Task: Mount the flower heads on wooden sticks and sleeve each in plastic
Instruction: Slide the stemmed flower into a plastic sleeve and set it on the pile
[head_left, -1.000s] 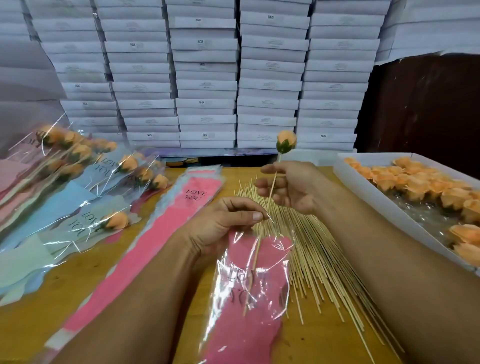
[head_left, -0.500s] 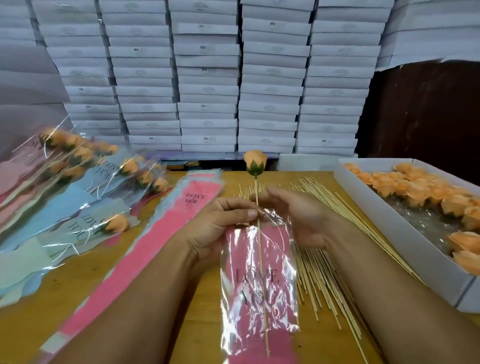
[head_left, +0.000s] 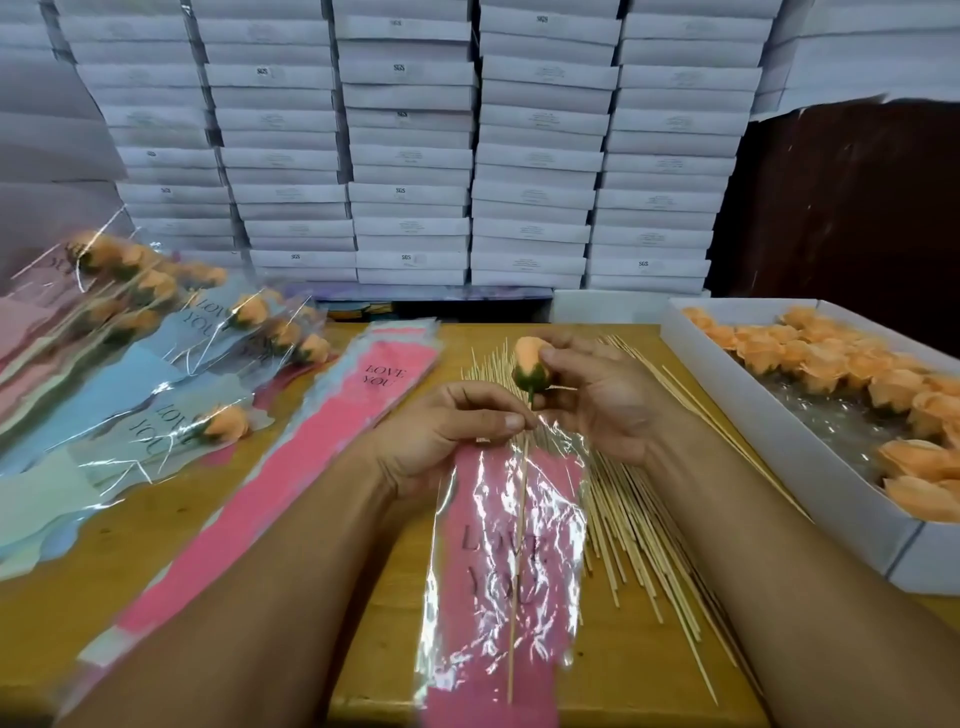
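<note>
Head view: the right hand (head_left: 592, 400) pinches the flower (head_left: 529, 365) at its green base, grip curled round it. The left hand (head_left: 447, 431) pinches the sleeve (head_left: 498, 571) mouth. The stick (head_left: 517, 561) runs down inside the sleeve, over the table (head_left: 171, 525), beside loose sticks (head_left: 639, 525).

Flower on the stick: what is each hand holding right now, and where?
Right hand grips the flower head at its green base. Left hand pinches the top edge of the pink plastic sleeve, with the stick inside.
</note>
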